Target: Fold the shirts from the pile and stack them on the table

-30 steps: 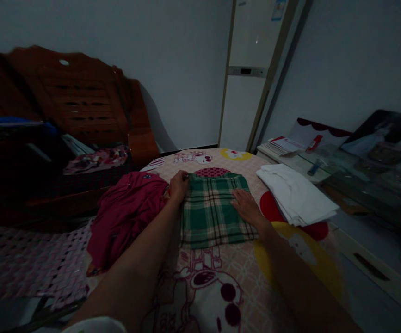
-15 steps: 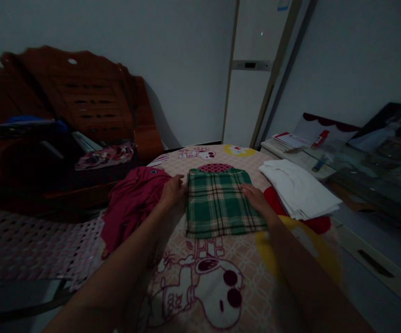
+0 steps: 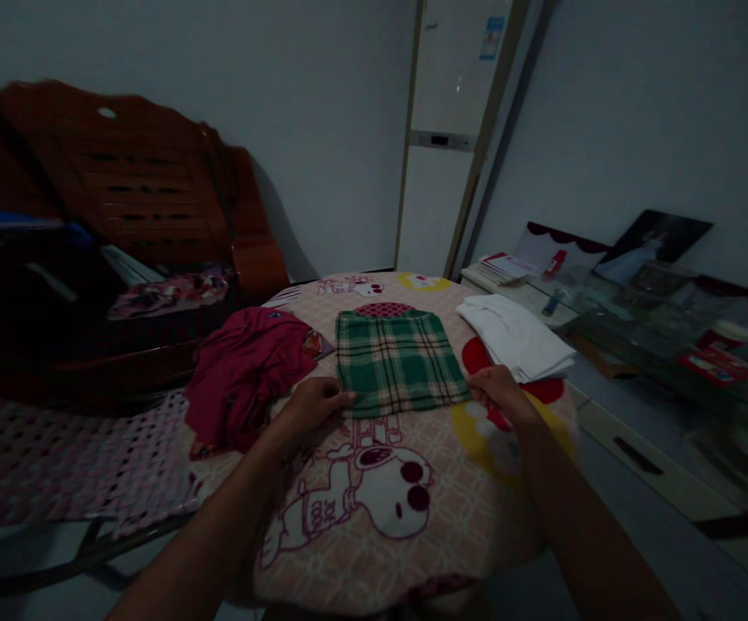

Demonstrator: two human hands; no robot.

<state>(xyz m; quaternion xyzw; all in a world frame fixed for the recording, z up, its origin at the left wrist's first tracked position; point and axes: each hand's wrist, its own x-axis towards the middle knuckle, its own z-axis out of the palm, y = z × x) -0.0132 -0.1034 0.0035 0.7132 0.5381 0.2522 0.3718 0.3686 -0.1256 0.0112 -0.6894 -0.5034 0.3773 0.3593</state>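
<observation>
Our left hand (image 3: 312,404) and right hand (image 3: 498,390) are pinching near corners of the green plaid cloth (image 3: 399,358), lying ahead.

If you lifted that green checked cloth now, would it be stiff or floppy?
Probably floppy: the green checked cloth lies thin and flat. With left hand and right hand at its near corners, the far edge might droop.

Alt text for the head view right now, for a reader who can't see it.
A person's left hand and right hand are at the near corners of a green plaid cloth laid flat on a patterned tablecloth. Crumpled magenta fabric lies to its left, folded white cloth to its right.
</observation>
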